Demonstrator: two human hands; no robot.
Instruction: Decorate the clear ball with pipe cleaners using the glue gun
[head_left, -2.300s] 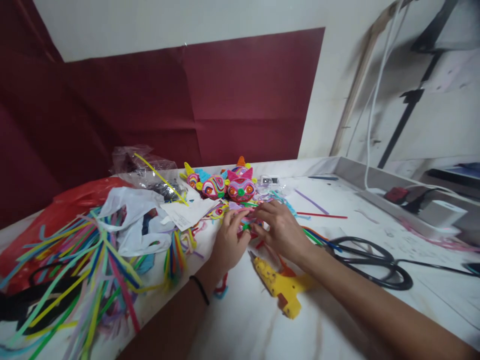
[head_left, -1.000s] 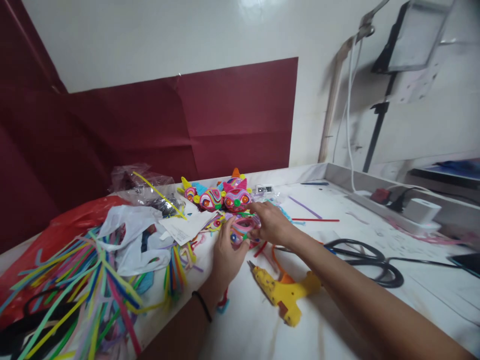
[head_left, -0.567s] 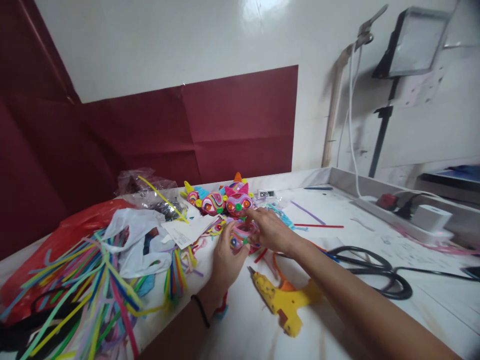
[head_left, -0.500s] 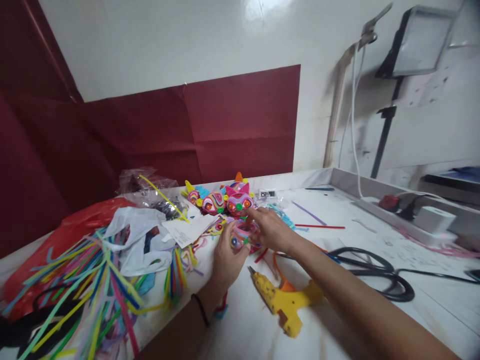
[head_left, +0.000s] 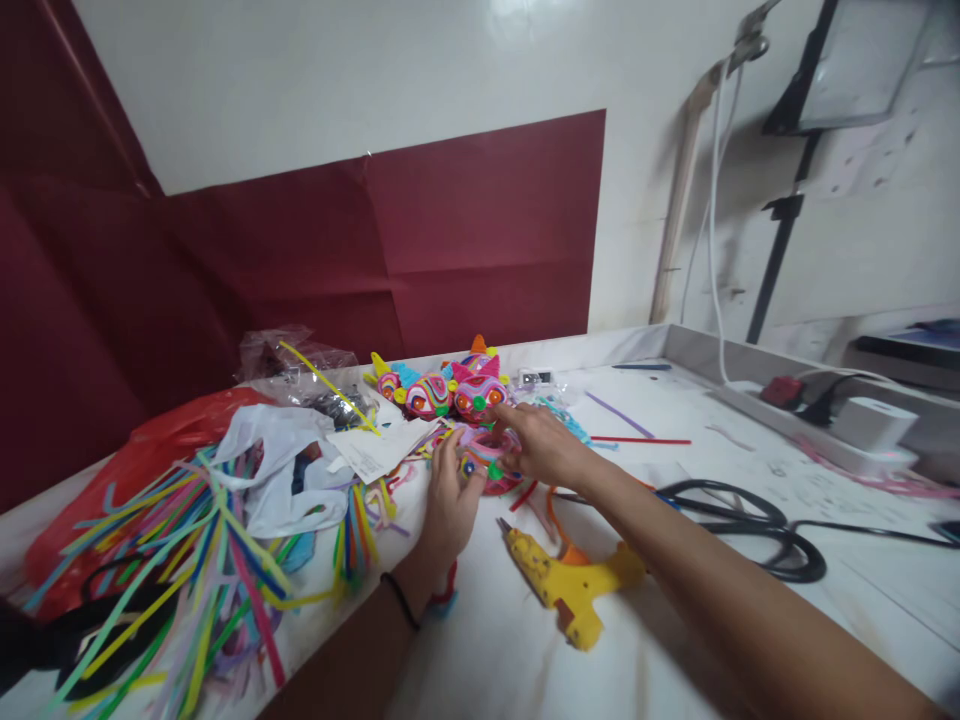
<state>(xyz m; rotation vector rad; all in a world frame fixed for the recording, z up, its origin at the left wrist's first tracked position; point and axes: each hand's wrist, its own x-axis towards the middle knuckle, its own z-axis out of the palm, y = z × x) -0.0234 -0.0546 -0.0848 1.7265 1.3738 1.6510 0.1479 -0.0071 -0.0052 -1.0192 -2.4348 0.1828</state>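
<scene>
1. Clear crinkled plastic bag [head_left: 289, 365], at 11 o'clock from the hands, holds dark items, unidentifiable.
2. Left hand [head_left: 448, 500] and right hand [head_left: 541, 447] both pinch a round pink coiled pipe-cleaner piece [head_left: 486, 462], fingers curled closed on its rim, on the white table [head_left: 712, 470].
3. Yellow plastic glue gun [head_left: 568, 585] lies at 5 o'clock; fuzzy multicoloured pipe cleaners [head_left: 180, 560] heaped at 8 o'clock.
</scene>
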